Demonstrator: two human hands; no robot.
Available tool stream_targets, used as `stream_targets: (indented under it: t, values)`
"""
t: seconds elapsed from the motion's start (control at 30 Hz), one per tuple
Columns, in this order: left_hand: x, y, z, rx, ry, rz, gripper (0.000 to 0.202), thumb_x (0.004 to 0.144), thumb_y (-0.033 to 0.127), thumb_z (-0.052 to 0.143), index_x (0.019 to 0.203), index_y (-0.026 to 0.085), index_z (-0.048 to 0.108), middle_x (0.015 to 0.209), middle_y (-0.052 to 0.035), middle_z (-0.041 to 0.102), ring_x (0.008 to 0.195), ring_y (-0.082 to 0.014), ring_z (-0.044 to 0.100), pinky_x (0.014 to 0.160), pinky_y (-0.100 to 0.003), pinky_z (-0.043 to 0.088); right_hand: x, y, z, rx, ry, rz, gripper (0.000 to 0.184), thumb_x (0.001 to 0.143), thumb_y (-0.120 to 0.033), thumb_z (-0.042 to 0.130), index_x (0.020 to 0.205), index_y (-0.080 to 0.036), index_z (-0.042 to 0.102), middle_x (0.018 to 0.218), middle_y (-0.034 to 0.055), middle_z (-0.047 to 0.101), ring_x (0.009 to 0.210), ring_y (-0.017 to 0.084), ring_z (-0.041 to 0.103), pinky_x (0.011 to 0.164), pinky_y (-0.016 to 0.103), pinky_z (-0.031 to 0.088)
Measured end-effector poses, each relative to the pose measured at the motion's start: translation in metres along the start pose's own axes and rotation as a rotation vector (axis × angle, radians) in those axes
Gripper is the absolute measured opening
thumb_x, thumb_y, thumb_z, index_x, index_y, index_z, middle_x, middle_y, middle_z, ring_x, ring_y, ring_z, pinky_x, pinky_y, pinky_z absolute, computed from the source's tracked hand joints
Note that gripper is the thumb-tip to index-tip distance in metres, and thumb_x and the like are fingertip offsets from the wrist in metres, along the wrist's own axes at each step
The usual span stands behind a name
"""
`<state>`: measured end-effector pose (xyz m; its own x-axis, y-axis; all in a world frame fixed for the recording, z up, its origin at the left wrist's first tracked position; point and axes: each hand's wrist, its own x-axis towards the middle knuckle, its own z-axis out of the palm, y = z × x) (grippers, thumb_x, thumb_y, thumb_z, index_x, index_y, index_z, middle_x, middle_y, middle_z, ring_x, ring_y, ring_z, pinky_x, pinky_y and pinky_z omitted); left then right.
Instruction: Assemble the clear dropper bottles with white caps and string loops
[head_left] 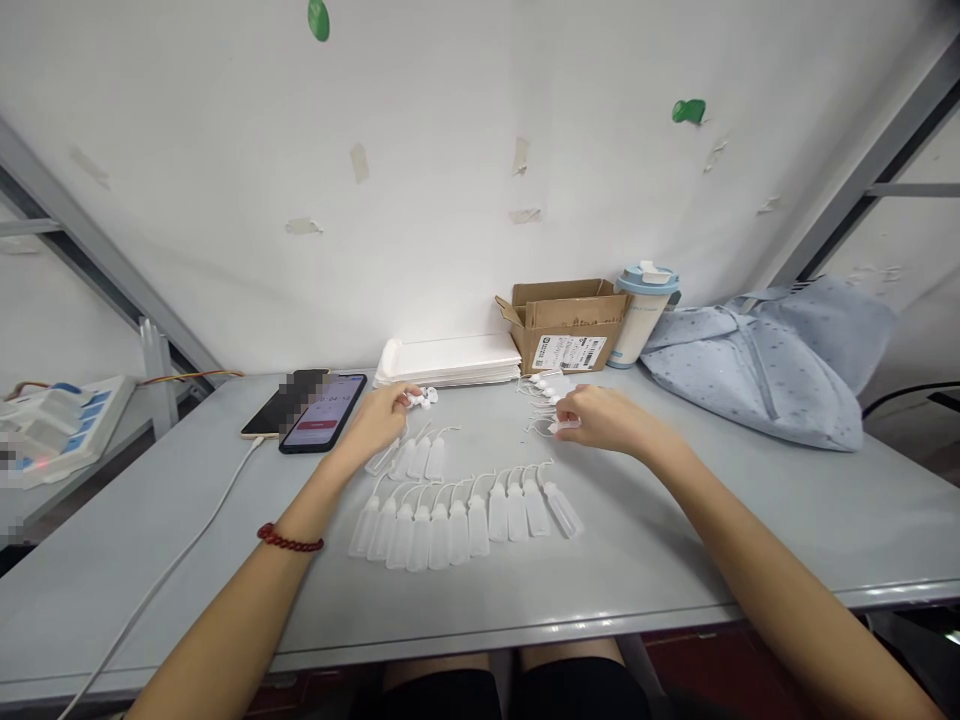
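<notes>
My left hand (381, 417) is closed in a pinch on a small white cap (424, 398) just right of the phones. My right hand (600, 418) is also pinched, holding a small white cap piece (561, 427) beside a loose pile of white caps (545, 388). Between and below my hands lie small translucent squeeze bottles: a short row (411, 457) near my left hand and a long row of several (457, 515) in front of me. A red bead bracelet (289, 541) circles my left wrist.
Two phones (307, 408) lie at the left, one on a white cable (180, 555). At the back stand a stack of white bags (450, 360), an open cardboard box (568, 325) and a lidded cup (643, 312). A blue cloth bag (772, 365) lies right. A device (52, 425) sits far left.
</notes>
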<state>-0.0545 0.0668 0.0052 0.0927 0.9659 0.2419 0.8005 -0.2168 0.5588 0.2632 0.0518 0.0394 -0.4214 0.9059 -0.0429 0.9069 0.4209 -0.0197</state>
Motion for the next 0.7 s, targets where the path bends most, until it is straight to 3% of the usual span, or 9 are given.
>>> stream_targets:
  t: [0.2, 0.33, 0.43, 0.57, 0.7]
  values:
    - [-0.005, 0.025, -0.009, -0.647, -0.021, -0.254, 0.028, 0.068, 0.024, 0.063, 0.094, 0.017, 0.059, 0.081, -0.0031, 0.061, 0.076, -0.0155, 0.058, 0.071, -0.028, 0.045, 0.001, 0.005, 0.004, 0.047, -0.043, -0.015, 0.010, 0.072, -0.028, 0.064, 0.075, -0.019, 0.061, 0.085, 0.0055, 0.063, 0.077, 0.020, 0.055, 0.056, 0.026, 0.032]
    - [-0.007, 0.033, -0.013, -0.989, -0.049, -0.306, 0.030, 0.064, 0.030, 0.072, 0.084, 0.016, 0.056, 0.078, -0.0022, 0.060, 0.073, -0.0132, 0.059, 0.067, -0.026, 0.046, 0.002, 0.008, 0.004, 0.038, -0.063, 0.031, 0.015, 0.069, -0.027, 0.067, 0.080, -0.018, 0.061, 0.088, 0.0056, 0.062, 0.078, 0.020, 0.056, 0.056, 0.026, 0.033]
    - [-0.007, 0.033, -0.014, -1.035, -0.035, -0.323, 0.027, 0.064, 0.029, 0.073, 0.077, 0.016, 0.053, 0.073, -0.0011, 0.060, 0.068, -0.0114, 0.058, 0.064, -0.024, 0.047, 0.002, 0.009, 0.004, 0.039, -0.083, 0.034, 0.020, 0.066, -0.027, 0.069, 0.082, -0.018, 0.060, 0.089, 0.0056, 0.062, 0.077, 0.019, 0.056, 0.055, 0.026, 0.033]
    - [-0.007, 0.034, -0.014, -1.044, -0.123, -0.358, 0.021, 0.065, 0.020, 0.068, 0.079, 0.015, 0.053, 0.073, -0.0032, 0.062, 0.065, -0.0113, 0.058, 0.060, -0.024, 0.047, 0.002, 0.010, 0.006, 0.056, -0.110, 0.038, 0.022, 0.065, -0.026, 0.070, 0.082, -0.018, 0.058, 0.091, 0.0054, 0.061, 0.077, 0.019, 0.056, 0.054, 0.025, 0.033]
    - [-0.010, 0.040, -0.015, -0.959, -0.165, -0.394, 0.015, 0.065, 0.017, 0.059, 0.078, 0.016, 0.053, 0.057, 0.0041, 0.048, 0.048, -0.0085, 0.047, 0.049, -0.023, 0.042, 0.002, 0.010, 0.006, 0.074, -0.138, 0.048, 0.024, 0.065, -0.025, 0.071, 0.083, -0.018, 0.057, 0.093, 0.0056, 0.060, 0.078, 0.019, 0.055, 0.054, 0.025, 0.033]
